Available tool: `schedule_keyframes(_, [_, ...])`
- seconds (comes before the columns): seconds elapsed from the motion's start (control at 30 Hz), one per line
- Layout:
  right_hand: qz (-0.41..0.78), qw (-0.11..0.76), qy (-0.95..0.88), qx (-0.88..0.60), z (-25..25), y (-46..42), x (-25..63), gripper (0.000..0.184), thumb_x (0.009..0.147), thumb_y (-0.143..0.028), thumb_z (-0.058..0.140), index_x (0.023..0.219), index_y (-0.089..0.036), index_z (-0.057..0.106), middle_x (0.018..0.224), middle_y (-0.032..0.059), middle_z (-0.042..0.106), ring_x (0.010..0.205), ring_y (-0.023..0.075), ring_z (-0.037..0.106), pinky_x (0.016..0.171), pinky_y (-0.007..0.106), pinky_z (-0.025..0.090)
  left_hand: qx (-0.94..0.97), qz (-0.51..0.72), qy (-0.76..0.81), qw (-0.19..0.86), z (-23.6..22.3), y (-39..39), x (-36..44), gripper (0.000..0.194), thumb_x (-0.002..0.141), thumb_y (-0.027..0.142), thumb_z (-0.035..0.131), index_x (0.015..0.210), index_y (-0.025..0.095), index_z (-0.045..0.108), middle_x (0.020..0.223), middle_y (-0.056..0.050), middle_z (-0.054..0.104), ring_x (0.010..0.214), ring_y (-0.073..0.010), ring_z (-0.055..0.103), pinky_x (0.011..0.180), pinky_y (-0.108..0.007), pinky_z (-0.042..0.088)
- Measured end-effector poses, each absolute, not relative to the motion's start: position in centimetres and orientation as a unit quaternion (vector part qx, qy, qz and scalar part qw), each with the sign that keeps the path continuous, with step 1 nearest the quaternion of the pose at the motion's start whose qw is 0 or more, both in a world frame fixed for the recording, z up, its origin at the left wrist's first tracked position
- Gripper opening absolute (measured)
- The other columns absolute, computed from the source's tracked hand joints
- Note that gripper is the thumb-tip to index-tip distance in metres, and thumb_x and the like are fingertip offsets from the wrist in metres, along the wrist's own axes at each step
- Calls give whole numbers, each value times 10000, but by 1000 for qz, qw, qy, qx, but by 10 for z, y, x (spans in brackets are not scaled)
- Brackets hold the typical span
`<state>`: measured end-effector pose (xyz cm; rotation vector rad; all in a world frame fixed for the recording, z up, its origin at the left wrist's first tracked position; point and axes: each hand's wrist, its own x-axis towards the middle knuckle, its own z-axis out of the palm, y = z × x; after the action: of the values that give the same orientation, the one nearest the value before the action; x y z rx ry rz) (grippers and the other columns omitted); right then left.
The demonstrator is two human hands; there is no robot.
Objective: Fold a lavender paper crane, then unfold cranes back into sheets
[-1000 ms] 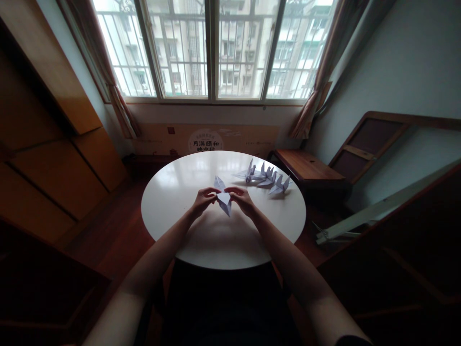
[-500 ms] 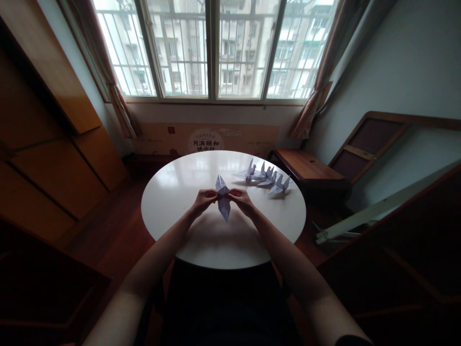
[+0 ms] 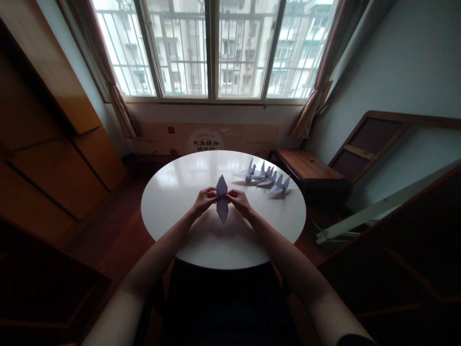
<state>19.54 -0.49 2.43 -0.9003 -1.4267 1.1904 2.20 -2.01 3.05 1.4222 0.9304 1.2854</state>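
Observation:
A half-folded piece of pale purple paper (image 3: 222, 204), long and narrow like a diamond, hangs just above the round white table (image 3: 180, 202). My left hand (image 3: 204, 199) pinches its left side at the middle. My right hand (image 3: 237, 200) pinches the right side, fingers pressed together. The paper points toward the window at one end and toward me at the other.
Several finished purple paper cranes (image 3: 266, 177) stand in a row on the table's far right. A wooden stool (image 3: 306, 166) sits beyond the table on the right. Wooden cabinets (image 3: 54, 158) line the left, a framed board (image 3: 374, 144) leans at the right wall, and windows (image 3: 216, 48) are ahead.
The paper's side flaps have been folded in, so it went from a wide kite shape to a narrow upright diamond. My hands have drawn closer together.

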Motion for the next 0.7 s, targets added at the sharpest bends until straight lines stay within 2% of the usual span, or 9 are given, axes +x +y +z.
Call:
schedule_keyframes(0.1, [510, 502, -592, -371, 25, -5, 196, 481, 543, -582, 796, 651, -144, 628, 586, 11, 600, 543, 119, 522, 559, 268, 408, 562, 537, 379, 502, 33, -22, 21, 757, 587, 409, 849, 1212, 105, 550, 697, -21, 655, 613, -136, 597, 596, -249, 445])
schedule_keyframes(0.17, [516, 497, -593, -366, 26, -6, 196, 485, 539, -585, 796, 647, -144, 624, 583, 11, 604, 541, 117, 524, 555, 264, 408, 554, 539, 375, 512, 35, -23, 21, 875, 593, 406, 850, 1316, 106, 457, 731, -29, 659, 639, -145, 612, 602, -249, 454])
schedule_keyframes(0.33, [531, 496, -592, -349, 28, -8, 195, 471, 529, -557, 815, 649, -161, 589, 546, -7, 592, 517, 113, 526, 523, 249, 402, 546, 525, 371, 538, 38, -24, 20, 700, 620, 441, 826, 1172, 101, 560, 806, -73, 672, 703, -167, 645, 649, -266, 484])
schedule_keyframes(0.5, [537, 485, -596, -348, 27, -8, 195, 462, 536, -541, 819, 634, -161, 574, 530, -7, 592, 499, 106, 524, 506, 242, 400, 535, 535, 374, 536, 38, -25, 20, 729, 596, 422, 843, 1201, 143, 545, 796, -52, 677, 708, -180, 662, 669, -293, 509])
schedule_keyframes(0.6, [531, 484, -602, -348, 25, -7, 195, 468, 543, -557, 808, 646, -162, 581, 547, -3, 600, 514, 112, 540, 503, 242, 414, 563, 541, 374, 501, 37, -22, 21, 525, 589, 439, 837, 968, 122, 661, 758, -52, 681, 722, -189, 661, 685, -305, 512])
schedule_keyframes(0.7, [519, 494, -604, -349, 25, -7, 195, 468, 533, -555, 813, 663, -160, 597, 599, 4, 618, 546, 118, 559, 516, 247, 446, 578, 548, 379, 471, 33, -20, 21, 416, 577, 464, 832, 737, 111, 681, 717, -58, 685, 711, -197, 655, 683, -316, 511])
